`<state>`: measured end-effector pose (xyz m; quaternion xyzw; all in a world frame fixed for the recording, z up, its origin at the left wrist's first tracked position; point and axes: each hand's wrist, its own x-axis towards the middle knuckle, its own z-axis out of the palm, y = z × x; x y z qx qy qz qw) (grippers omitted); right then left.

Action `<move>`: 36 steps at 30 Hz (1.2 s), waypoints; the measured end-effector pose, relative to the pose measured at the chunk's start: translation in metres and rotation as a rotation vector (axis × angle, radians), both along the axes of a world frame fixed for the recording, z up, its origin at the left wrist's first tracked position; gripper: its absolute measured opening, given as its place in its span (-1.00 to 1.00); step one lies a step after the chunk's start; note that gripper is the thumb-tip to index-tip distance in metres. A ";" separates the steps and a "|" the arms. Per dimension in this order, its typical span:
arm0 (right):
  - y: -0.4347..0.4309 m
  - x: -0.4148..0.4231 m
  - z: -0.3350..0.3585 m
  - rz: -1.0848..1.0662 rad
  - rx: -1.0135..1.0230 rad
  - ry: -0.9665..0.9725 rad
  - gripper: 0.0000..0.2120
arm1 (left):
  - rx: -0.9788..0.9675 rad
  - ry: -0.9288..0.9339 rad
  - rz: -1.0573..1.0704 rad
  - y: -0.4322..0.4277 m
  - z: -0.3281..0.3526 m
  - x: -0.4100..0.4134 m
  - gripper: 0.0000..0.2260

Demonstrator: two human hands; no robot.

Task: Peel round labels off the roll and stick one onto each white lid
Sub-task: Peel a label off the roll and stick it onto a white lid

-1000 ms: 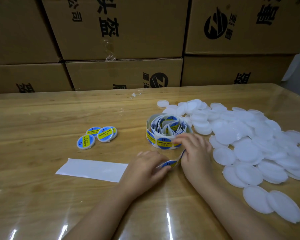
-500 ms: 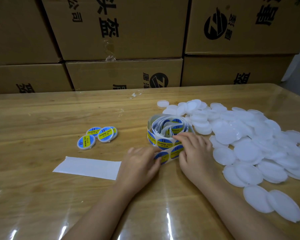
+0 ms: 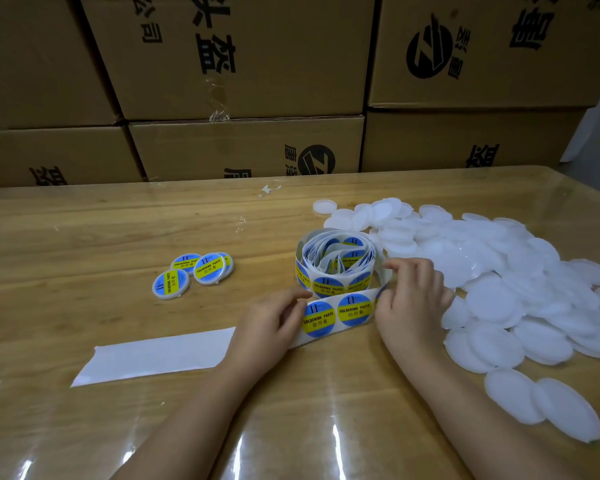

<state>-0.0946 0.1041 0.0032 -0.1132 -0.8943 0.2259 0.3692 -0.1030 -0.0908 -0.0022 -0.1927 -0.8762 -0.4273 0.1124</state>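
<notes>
Fingers (image 3: pixel 289 301) of the left hand (image 3: pixel 269 327) pinch the label strip (image 3: pixel 355 309) at its leading label. The right hand (image 3: pixel 414 303) grips the same strip just beside the roll (image 3: pixel 336 271) on the worktop (image 3: pixel 84 237). Recommended: keep the strip taut and flat, then lift the label's edge without creasing it. The white lids (image 3: pixel 499 271) lie heaped to the right. Against half a second ago, the hands stand further apart and two full labels are drawn out.
</notes>
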 end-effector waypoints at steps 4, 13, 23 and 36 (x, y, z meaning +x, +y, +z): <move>0.019 0.000 -0.004 -0.169 0.126 -0.337 -0.56 | 0.247 -0.216 0.048 -0.006 0.002 -0.008 -0.66; 0.021 -0.002 -0.006 -0.109 0.179 -0.519 -0.46 | 0.395 -0.326 0.008 -0.007 0.001 -0.013 -0.79; 0.012 0.002 0.001 -0.025 0.228 -0.519 -0.48 | -0.274 0.262 -0.065 -0.004 0.007 -0.001 -0.86; 0.015 0.009 0.007 -0.044 0.434 -0.676 -0.77 | -0.014 -0.022 -0.054 0.019 0.000 0.010 -0.85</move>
